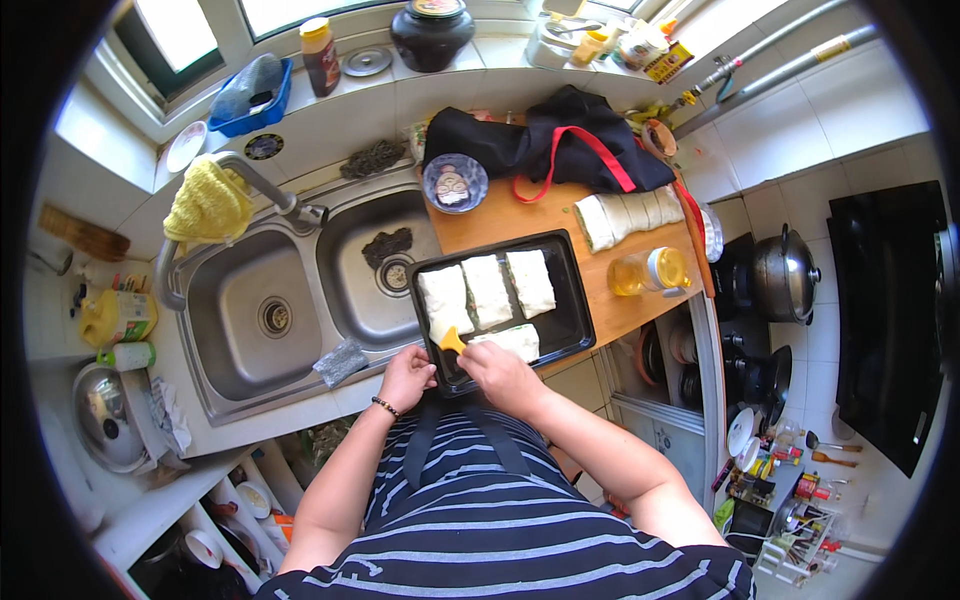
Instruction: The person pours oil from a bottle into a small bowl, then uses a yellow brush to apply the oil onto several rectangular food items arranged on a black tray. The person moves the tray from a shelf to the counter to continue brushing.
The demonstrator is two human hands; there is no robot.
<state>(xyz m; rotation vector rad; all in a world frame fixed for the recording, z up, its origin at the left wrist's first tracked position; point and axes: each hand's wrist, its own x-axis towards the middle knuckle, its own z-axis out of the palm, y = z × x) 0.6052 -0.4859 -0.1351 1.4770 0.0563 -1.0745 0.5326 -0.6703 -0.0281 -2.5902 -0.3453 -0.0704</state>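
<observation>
A black baking tray [571, 300] lies tilted across the sink's right rim and the wooden board. Three white dough pieces with green filling sit in a row, among them the middle piece [488, 291]. One more dough piece [525, 343] lies crosswise near the tray's front, partly covered by my right hand [501, 373]. That hand holds a small yellow kitchen tool [452, 340], a brush or scraper, against the left piece [445, 300]. My left hand [409, 377], with a beaded bracelet, pinches the tray's left rim near its front corner.
On the wooden board [622, 319] are a cut dough roll [630, 216], a glass oil bottle [645, 271], a patterned bowl [455, 184] and a black cloth [570, 139]. The double steel sink [251, 315] is left, a grey scouring pad [340, 362] on its edge. A pot [784, 274] stands right.
</observation>
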